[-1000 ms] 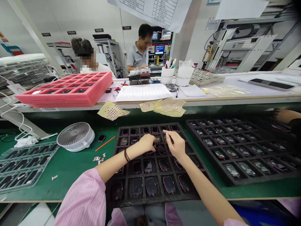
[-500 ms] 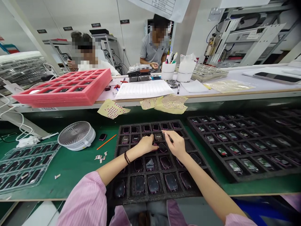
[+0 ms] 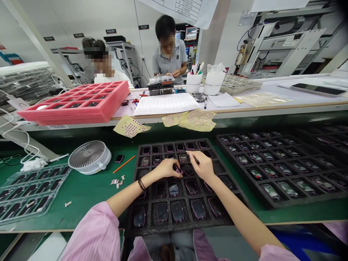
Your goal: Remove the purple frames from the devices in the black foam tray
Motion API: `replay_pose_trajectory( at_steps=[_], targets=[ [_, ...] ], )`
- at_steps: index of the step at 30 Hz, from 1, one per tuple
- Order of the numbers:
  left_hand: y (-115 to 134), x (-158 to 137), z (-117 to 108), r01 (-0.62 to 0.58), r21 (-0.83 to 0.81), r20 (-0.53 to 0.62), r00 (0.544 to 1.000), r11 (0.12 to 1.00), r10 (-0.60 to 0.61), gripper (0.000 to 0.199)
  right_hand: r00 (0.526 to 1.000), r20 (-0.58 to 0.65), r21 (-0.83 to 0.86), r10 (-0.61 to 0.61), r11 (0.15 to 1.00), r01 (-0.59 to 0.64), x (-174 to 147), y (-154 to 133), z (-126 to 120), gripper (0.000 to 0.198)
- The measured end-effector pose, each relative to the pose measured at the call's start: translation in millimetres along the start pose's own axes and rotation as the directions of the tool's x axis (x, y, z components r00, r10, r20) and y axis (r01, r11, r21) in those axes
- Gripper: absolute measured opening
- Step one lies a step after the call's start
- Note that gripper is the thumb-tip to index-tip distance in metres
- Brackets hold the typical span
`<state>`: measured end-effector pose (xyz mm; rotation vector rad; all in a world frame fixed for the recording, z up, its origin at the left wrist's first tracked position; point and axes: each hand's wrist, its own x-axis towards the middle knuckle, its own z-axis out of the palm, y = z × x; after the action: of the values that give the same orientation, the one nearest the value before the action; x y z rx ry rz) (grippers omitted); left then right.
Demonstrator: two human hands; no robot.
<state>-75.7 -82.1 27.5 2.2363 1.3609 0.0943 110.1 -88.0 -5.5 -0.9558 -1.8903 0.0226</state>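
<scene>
A black foam tray (image 3: 165, 226) of square pockets lies before me, with purple-rimmed smartwatch bodies in most pockets. My left hand (image 3: 166, 169) is over the middle of the tray, thumb and fingers closed on the edges of a smartwatch body (image 3: 178, 171), which is tilted up. Just to its right, my right hand (image 3: 203, 166) hovers with fingers curled together; whatever they hold, if anything, is hidden. Between the hands a lit smartwatch (image 3: 183, 158) shows white marks on its screen, and another smartwatch (image 3: 187, 170) lies below it.
A second black foam tray (image 3: 268, 203) of watches stands right. Left are a white fan (image 3: 89, 156), an orange stick (image 3: 124, 164), a loose watch (image 3: 119, 158), small pale pieces (image 3: 117, 181) and a clear tray (image 3: 35, 217). A pink foam tray (image 3: 108, 108) sits on the raised shelf. Two people work beyond.
My left hand has closed on a smartwatch body and tilted it up. My right hand has hardly moved. The person in grey across the shelf has leaned left with hands together.
</scene>
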Motion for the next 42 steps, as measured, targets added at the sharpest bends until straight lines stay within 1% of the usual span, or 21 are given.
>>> replay_pose_trajectory(
  at_steps=[3, 6, 8, 10, 13, 16, 18, 20, 21, 23, 25, 26, 28, 30, 31, 33, 36, 38, 40, 41, 42],
  targets=[
    [5.3, 4.3, -9.1, -0.013, -0.018, -0.033, 0.999, 1.000, 0.012, 0.040, 1.000, -0.019, -0.008, -0.003, 1.000, 0.003, 0.5, 0.1, -1.5, 0.026],
    [23.7, 13.6, -13.1, -0.051, 0.076, -0.076, 0.995, 0.996, 0.057, 0.036, 0.998, -0.062, -0.008, 0.029, 1.000, -0.030, 2.1, 1.6, -4.6, 0.027],
    [39.4, 21.7, -10.2, -0.055, 0.130, -0.059, 0.996, 0.990, 0.063, 0.029, 0.992, -0.106, 0.000, 0.071, 0.997, -0.071, 3.5, 3.7, -7.0, 0.028],
    [53.7, 30.6, -3.2, -0.032, 0.169, -0.022, 0.999, 0.985, 0.036, 0.025, 0.983, -0.145, 0.013, 0.108, 0.994, -0.107, 4.4, 6.1, -8.7, 0.029],
    [67.5, 42.8, 11.2, 0.018, 0.235, 0.028, 0.999, 0.972, -0.025, 0.027, 0.976, -0.161, 0.033, 0.145, 0.989, -0.142, 4.3, 8.1, -9.2, 0.031],
    [70.8, 48.3, 23.7, 0.043, 0.269, 0.040, 0.998, 0.962, -0.056, 0.028, 0.979, -0.134, 0.042, 0.155, 0.988, -0.151, 3.1, 6.9, -7.8, 0.031],
    [67.1, 47.3, 27.8, 0.034, 0.262, 0.030, 0.999, 0.964, -0.044, 0.031, 0.979, -0.112, 0.050, 0.170, 0.985, -0.165, 2.7, 5.8, -6.5, 0.031],
    [58.9, 43.6, 27.5, 0.014, 0.235, 0.012, 1.000, 0.972, -0.017, 0.035, 0.971, -0.077, 0.081, 0.228, 0.972, -0.222, 2.6, 6.7, -4.7, 0.029],
    [53.3, 41.0, 25.8, 0.004, 0.216, -0.001, 1.000, 0.976, -0.004, 0.038, 0.959, -0.050, 0.114, 0.279, 0.956, -0.272, 2.7, 8.1, -3.4, 0.029],
    [40.8, 34.3, 19.9, -0.016, 0.168, -0.041, 0.999, 0.986, 0.023, 0.044, 0.916, 0.015, 0.220, 0.400, 0.893, -0.393, 2.7, 12.1, -0.1, 0.028],
    [28.7, 25.1, 12.1, -0.028, 0.129, -0.099, 0.994, 0.991, 0.041, 0.052, 0.859, 0.095, 0.349, 0.504, 0.791, -0.502, 2.3, 14.8, 4.3, 0.029],
    [23.8, 19.2, 8.0, -0.031, 0.112, -0.136, 0.990, 0.993, 0.046, 0.054, 0.832, 0.145, 0.408, 0.535, 0.734, -0.543, 1.7, 14.2, 6.6, 0.031],
    [17.7, 5.2, 0.9, -0.051, 0.079, -0.222, 0.973, 0.996, 0.068, 0.054, 0.793, 0.276, 0.495, 0.543, 0.627, -0.601, -0.1, 7.2, 10.9, 0.035],
    [16.8, -11.3, -3.4, -0.091, 0.061, -0.302, 0.947, 0.994, 0.105, 0.050, 0.767, 0.415, 0.539, 0.490, 0.547, -0.641, -3.0, -7.7, 13.9, 0.035],
    [18.0, -19.8, -4.2, -0.105, 0.069, -0.327, 0.937, 0.992, 0.122, 0.047, 0.760, 0.461, 0.543, 0.459, 0.531, -0.650, -4.8, -17.2, 14.8, 0.034],
    [22.5, -36.7, -3.2, -0.106, 0.128, -0.341, 0.929, 0.986, 0.144, 0.043, 0.772, 0.481, 0.532, 0.416, 0.562, -0.633, -9.0, -37.6, 16.3, 0.032],
    [31.3, -59.2, 3.7, -0.086, 0.253, -0.318, 0.933, 0.964, 0.167, 0.047, 0.827, 0.428, 0.516, 0.363, 0.653, -0.554, -17.3, -64.9, 21.3, 0.036],
    [36.5, -72.6, 9.5, -0.066, 0.318, -0.282, 0.946, 0.946, 0.161, 0.053, 0.847, 0.402, 0.525, 0.349, 0.670, -0.525, -24.3, -79.5, 28.1, 0.039],
    [38.4, -85.8, 12.7, -0.028, 0.352, -0.249, 0.961, 0.936, 0.122, 0.056, 0.848, 0.381, 0.551, 0.368, 0.647, -0.528, -31.3, -92.3, 36.3, 0.038],
    [37.0, -92.8, 12.5, -0.019, 0.342, -0.242, 0.964, 0.940, 0.107, 0.058, 0.839, 0.382, 0.570, 0.388, 0.615, -0.544, -34.1, -98.1, 39.9, 0.037],
    [33.3, -100.4, 10.7, -0.032, 0.304, -0.239, 0.965, 0.952, 0.109, 0.061, 0.816, 0.402, 0.593, 0.416, 0.561, -0.578, -36.2, -103.4, 42.7, 0.036]
  ],
)
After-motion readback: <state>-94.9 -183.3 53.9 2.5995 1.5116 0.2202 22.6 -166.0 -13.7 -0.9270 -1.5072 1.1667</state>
